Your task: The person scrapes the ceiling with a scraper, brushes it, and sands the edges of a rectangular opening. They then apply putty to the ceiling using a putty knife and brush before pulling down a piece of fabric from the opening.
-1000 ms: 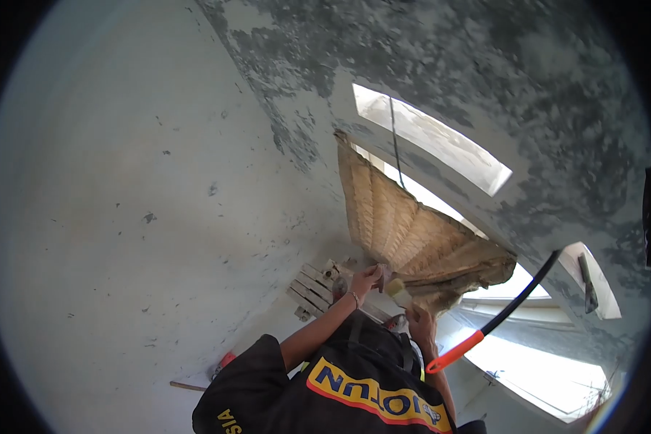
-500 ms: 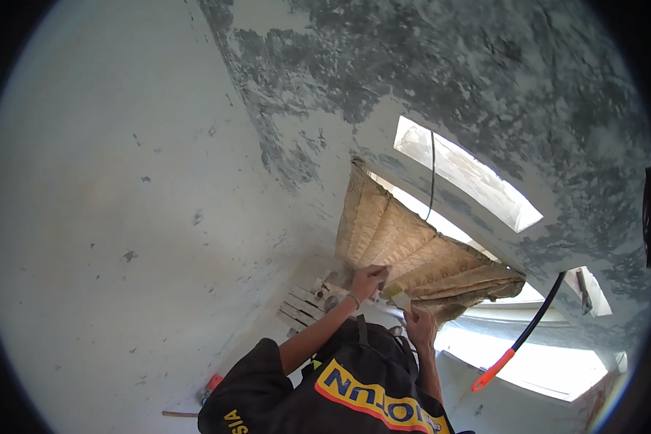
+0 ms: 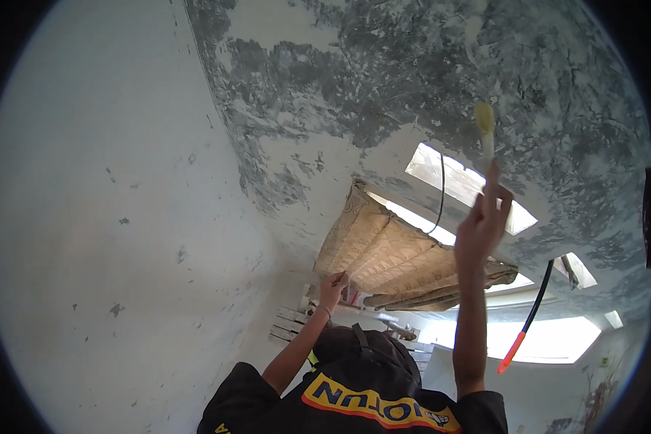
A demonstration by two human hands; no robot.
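Observation:
My right hand (image 3: 481, 228) is raised on the right, its fingers closed round the handle of a brush-like tool (image 3: 485, 119). The tool's yellowish head points up, in front of the patchy grey surface, and is slightly blurred. My left hand (image 3: 333, 288) is lower and further left, closed at the lower left edge of a brown patterned cloth (image 3: 394, 253). Folds run across the cloth, which spreads between my two hands, partly over a bright opening. What exactly the left fingertips pinch is hard to make out, but the cloth edge is at them.
A pale wall (image 3: 123, 217) with chipped spots fills the left. Bright slots (image 3: 448, 173) cut the grey surface (image 3: 383, 87), with a thin cable over one. A black hose with an orange end (image 3: 510, 353) hangs at right. White slats (image 3: 288, 324) stand lower left.
My right hand has gone from beside the cloth up and to the right with the tool. My left hand has shifted a little left and down to the cloth edge. The view has shifted slightly.

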